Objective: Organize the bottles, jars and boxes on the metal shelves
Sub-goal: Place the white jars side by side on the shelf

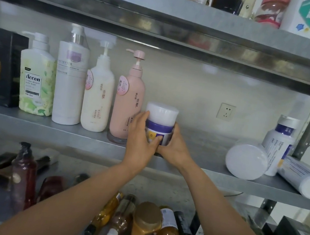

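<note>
The green floral bottle carries the brand "Accen" in large dark script on a white panel; the smaller lines beneath it are too blurred to read. The tall white bottle shows grey capitals ending in "LETTER" under a mauve patch. The cream bottle and the pink bottle each bear the vertical characters "香樱"; their round stickers are not legible. Print on the purple jar and on the white bottles at right is too small to read.

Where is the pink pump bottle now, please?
Head view: the pink pump bottle stands on the middle shelf, left of centre, between the cream pump bottle and the jar.
</note>
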